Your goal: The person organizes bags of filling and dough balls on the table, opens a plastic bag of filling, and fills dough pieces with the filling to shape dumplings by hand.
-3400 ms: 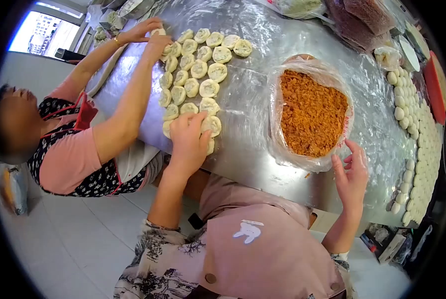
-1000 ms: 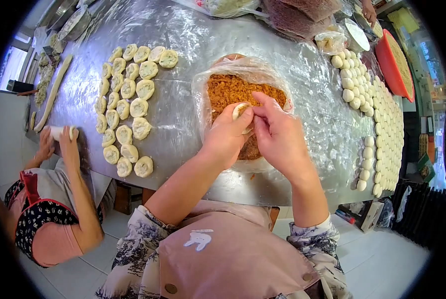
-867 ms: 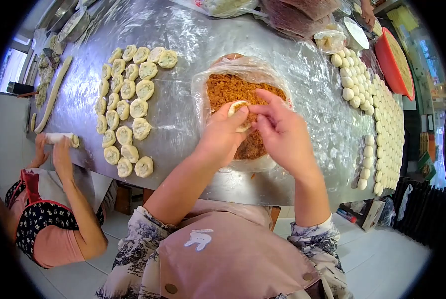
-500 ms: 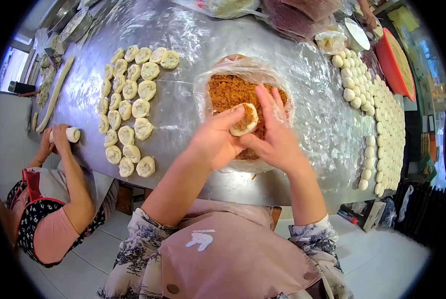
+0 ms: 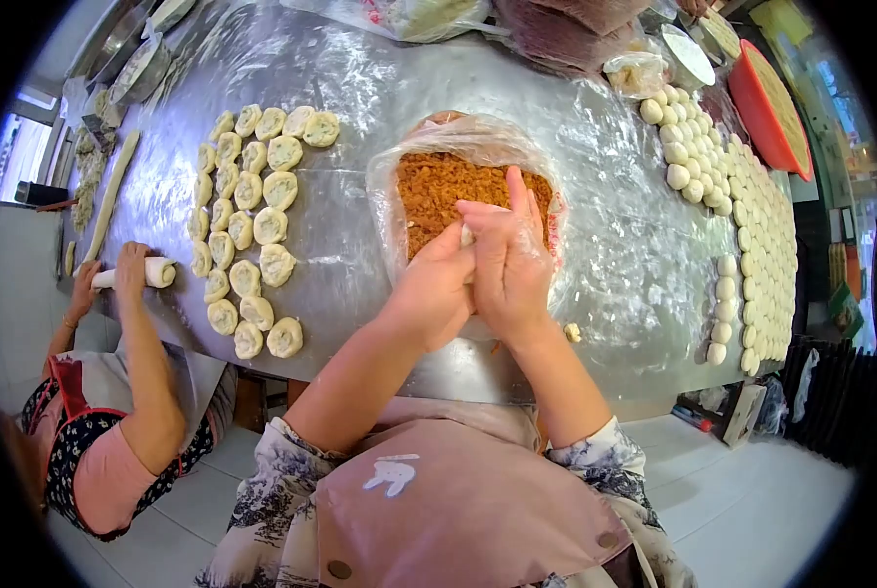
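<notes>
Over the bowl of reddish-brown filling, my left hand (image 5: 434, 294) and my right hand (image 5: 509, 269) are pressed together around a filled dough piece (image 5: 468, 236). Only a small white bit of the dough shows between my fingers; the rest is hidden. My left thumb and fingers are closed on it from the left. My right hand cups it from the other side, one finger bent across the top and others pointing up. Below lies the crumbly filling (image 5: 448, 176), in a bowl lined with clear plastic (image 5: 383, 186).
Several filled dough rounds (image 5: 276, 266) stand left of the bowl. Plain dough balls (image 5: 677, 176) and flattened pieces (image 5: 764, 255) cover the right side. A small dough scrap (image 5: 573, 333) lies near the bowl. At far left a co-worker's hands (image 5: 129, 265) hold a dough roll (image 5: 159, 272).
My hands have closed together over the dough piece, whose brown filling showed before and is now hidden. A small scrap now shows right of the bowl. The view has shifted slightly.
</notes>
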Tool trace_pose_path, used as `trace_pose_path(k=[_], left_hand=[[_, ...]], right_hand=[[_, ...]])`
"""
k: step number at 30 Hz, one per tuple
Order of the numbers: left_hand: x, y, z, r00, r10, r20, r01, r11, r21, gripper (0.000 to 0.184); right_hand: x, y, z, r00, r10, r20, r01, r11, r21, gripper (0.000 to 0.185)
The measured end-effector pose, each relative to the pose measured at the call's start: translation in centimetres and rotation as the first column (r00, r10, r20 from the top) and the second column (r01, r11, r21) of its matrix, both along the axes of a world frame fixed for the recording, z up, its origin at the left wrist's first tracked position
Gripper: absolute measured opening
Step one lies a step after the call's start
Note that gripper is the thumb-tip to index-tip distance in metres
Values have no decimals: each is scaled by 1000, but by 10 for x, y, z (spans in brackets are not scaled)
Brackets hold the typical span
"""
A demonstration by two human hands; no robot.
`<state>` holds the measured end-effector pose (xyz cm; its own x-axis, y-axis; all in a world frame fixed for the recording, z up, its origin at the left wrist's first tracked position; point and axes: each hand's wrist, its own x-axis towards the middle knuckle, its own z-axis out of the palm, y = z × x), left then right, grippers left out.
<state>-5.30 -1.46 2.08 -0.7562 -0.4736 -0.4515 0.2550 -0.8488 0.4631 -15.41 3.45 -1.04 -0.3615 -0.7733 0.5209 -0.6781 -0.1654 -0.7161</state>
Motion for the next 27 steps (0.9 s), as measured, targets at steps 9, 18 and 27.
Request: trace_pose_path(k=[9,18,27], left_hand=[[-3,2,-17,998,-9,60,22,975,-219,39],[-7,15,-13,962,264,75,-84,543,-835,36],[-2,-1,-21,929,362,73,53,67,-996,47]], right_hand=[[14,-5,2,983,-165,-75,154,980,-127,21],[6,-11,25,515,-85,853,83,995,49,54],[22,-2,23,559,-7,829,-104,992,78,47]])
